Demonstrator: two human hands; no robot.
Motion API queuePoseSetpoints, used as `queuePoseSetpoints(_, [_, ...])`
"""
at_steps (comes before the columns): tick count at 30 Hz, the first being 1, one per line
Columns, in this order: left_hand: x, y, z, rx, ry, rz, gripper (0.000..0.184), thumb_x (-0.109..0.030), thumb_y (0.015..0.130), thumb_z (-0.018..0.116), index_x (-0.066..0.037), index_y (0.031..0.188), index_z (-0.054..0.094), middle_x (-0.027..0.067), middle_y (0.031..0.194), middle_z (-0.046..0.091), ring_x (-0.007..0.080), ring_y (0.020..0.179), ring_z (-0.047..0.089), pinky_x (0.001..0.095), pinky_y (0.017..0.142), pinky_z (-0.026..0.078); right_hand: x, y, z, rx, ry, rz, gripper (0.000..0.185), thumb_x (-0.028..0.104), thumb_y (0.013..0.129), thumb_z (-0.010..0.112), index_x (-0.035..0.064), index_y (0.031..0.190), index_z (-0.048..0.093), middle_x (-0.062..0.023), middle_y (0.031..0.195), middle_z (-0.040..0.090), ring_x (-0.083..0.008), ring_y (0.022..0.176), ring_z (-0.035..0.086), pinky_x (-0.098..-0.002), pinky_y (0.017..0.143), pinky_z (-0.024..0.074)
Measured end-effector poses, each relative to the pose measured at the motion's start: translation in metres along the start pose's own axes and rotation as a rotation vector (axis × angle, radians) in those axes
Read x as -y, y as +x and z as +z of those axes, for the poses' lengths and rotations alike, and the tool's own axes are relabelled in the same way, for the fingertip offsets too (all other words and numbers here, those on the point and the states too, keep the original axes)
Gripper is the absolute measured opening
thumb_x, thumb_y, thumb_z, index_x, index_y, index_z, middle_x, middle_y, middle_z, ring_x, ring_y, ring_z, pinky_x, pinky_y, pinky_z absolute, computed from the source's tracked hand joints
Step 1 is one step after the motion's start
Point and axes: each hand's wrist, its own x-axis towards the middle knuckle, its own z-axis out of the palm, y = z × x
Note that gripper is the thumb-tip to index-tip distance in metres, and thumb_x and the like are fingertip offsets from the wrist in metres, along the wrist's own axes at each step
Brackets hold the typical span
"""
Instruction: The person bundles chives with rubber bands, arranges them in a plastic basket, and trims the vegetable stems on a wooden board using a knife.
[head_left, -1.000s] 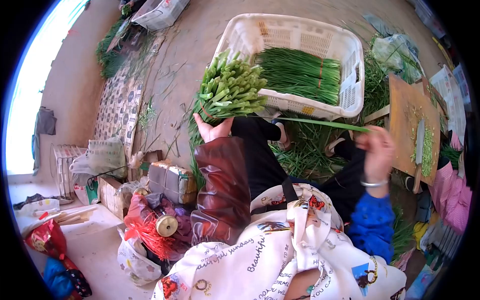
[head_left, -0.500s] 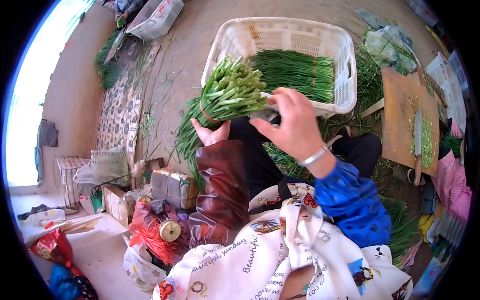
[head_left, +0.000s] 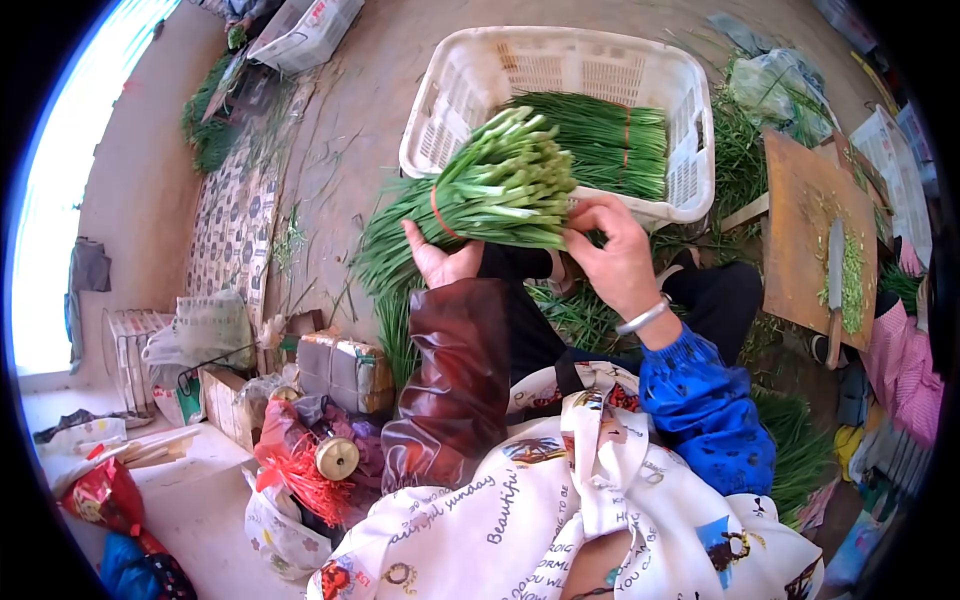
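Note:
A thick bundle of garlic chives (head_left: 505, 185), bound with a red band, lies tilted in front of the white crate. My left hand (head_left: 441, 262) supports it from below near the band, thumb up along its side; the fingers beneath are mostly hidden. At the bundle's right side, my right hand (head_left: 612, 262) pinches the pale cut ends between thumb and fingertips. Just beyond, inside the white plastic crate (head_left: 432, 110), lie banded chives (head_left: 585, 140).
To the right, a knife (head_left: 836, 270) lies on a wooden board (head_left: 795, 230) with chopped green bits. Loose chives (head_left: 740, 165) cover the floor beside the crate. A brick-like taped block (head_left: 345, 372) and red string (head_left: 305, 480) sit at the left.
The chive bundle has shifted right and tipped flatter, with my left hand under it. My right hand has come down from above, and its fingers have closed at the cut ends.

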Motion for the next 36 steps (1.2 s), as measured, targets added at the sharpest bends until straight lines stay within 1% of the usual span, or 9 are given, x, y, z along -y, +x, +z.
queuePoseSetpoints(10, [0.020, -0.010, 0.034, 0.042, 0.067, 0.102, 0.059, -0.055, 0.072, 0.054, -0.012, 0.113, 0.052, 0.0096, 0.122, 0.046, 0.0287, 0.114, 0.038, 0.0508, 0.099, 0.022, -0.006, -0.033, -0.135, -0.227, -0.047, 0.277, 0.008, 0.000, 0.072, 0.058, -0.0004, 0.078, 0.052, -0.0088, 0.083, 0.055, -0.0157, 0.076, 0.053, -0.0248, 0.072, 0.0410])
queuePoseSetpoints(13, [-0.001, -0.008, 0.042, 0.082, 0.139, 0.250, 0.063, -0.058, 0.073, 0.048, -0.014, 0.118, 0.048, 0.0115, 0.128, 0.040, 0.0308, 0.119, 0.033, 0.0489, 0.101, 0.021, -0.037, -0.063, -0.204, -0.021, -0.373, 0.459, 0.019, -0.004, 0.070, 0.054, -0.0005, 0.089, 0.053, -0.0128, 0.091, 0.054, -0.0220, 0.083, 0.054, -0.0278, 0.078, 0.0416])
queuePoseSetpoints(15, [-0.018, -0.003, 0.039, 0.093, 0.140, 0.314, 0.066, -0.057, 0.074, 0.049, -0.013, 0.122, 0.043, 0.0123, 0.129, 0.038, 0.0312, 0.119, 0.032, 0.0484, 0.101, 0.021, -0.040, -0.079, -0.194, 0.268, -1.035, 0.153, 0.032, -0.007, 0.067, 0.050, 0.0007, 0.097, 0.053, -0.0165, 0.100, 0.052, -0.0302, 0.093, 0.052, -0.0330, 0.083, 0.0412])
queuePoseSetpoints(16, [-0.017, -0.001, 0.037, 0.093, 0.146, 0.310, 0.066, -0.057, 0.074, 0.049, -0.013, 0.122, 0.043, 0.0123, 0.129, 0.038, 0.0312, 0.119, 0.032, 0.0484, 0.101, 0.021, -0.013, -0.060, -0.164, 0.237, -0.754, 0.142, 0.040, -0.007, 0.064, 0.048, 0.0022, 0.103, 0.054, -0.0182, 0.106, 0.050, -0.0346, 0.101, 0.047, -0.0369, 0.086, 0.0398])
queuePoseSetpoints(19, [0.002, -0.017, 0.040, 0.079, 0.212, 0.406, 0.065, -0.055, 0.074, 0.050, -0.013, 0.123, 0.042, 0.0116, 0.129, 0.038, 0.0299, 0.119, 0.032, 0.0478, 0.100, 0.022, 0.026, -0.028, -0.071, 0.159, -0.387, -0.070, 0.023, 0.006, 0.075, 0.055, 0.0070, 0.099, 0.056, -0.0114, 0.086, 0.056, -0.0264, 0.075, 0.057, -0.0329, 0.065, 0.0476])
queuePoseSetpoints(23, [-0.009, -0.004, 0.016, -0.051, 0.124, 0.207, 0.063, -0.056, 0.072, 0.053, -0.013, 0.117, 0.048, 0.0085, 0.120, 0.047, 0.0276, 0.111, 0.040, 0.0477, 0.096, 0.028, 0.041, 0.000, 0.025, 0.191, -0.629, -0.270, 0.024, 0.029, 0.075, 0.058, 0.0083, 0.077, 0.047, -0.0047, 0.061, 0.055, -0.0195, 0.055, 0.058, -0.0286, 0.046, 0.0456])
queuePoseSetpoints(30, [-0.035, 0.012, -0.024, 0.020, 0.140, 0.184, 0.061, -0.055, 0.075, 0.048, -0.011, 0.118, 0.048, 0.0073, 0.127, 0.041, 0.0296, 0.116, 0.035, 0.0473, 0.100, 0.022, 0.022, 0.006, 0.040, 0.212, -0.494, -0.456, 0.018, 0.021, 0.076, 0.059, 0.0075, 0.071, 0.048, -0.0039, 0.057, 0.055, -0.0188, 0.052, 0.058, -0.0270, 0.045, 0.0448])
queuePoseSetpoints(34, [-0.010, -0.014, 0.005, -0.106, 0.131, 0.261, 0.060, -0.052, 0.076, 0.046, -0.011, 0.120, 0.046, 0.0077, 0.129, 0.039, 0.0316, 0.121, 0.029, 0.0505, 0.101, 0.018, 0.042, -0.013, -0.021, 0.455, 0.452, 0.245, 0.008, 0.007, 0.077, 0.059, 0.0028, 0.078, 0.053, -0.0090, 0.058, 0.057, -0.0192, 0.045, 0.055, -0.0247, 0.042, 0.0421])
queuePoseSetpoints(36, [-0.026, -0.007, -0.004, 0.289, 0.056, 0.058, 0.058, -0.051, 0.079, 0.041, -0.012, 0.122, 0.045, 0.0099, 0.130, 0.038, 0.0319, 0.122, 0.029, 0.0511, 0.101, 0.017, 0.033, -0.014, -0.069, 0.819, 0.354, 0.603, 0.014, 0.009, 0.075, 0.056, 0.0034, 0.089, 0.055, -0.0111, 0.068, 0.059, -0.0260, 0.062, 0.059, -0.0306, 0.056, 0.0472])
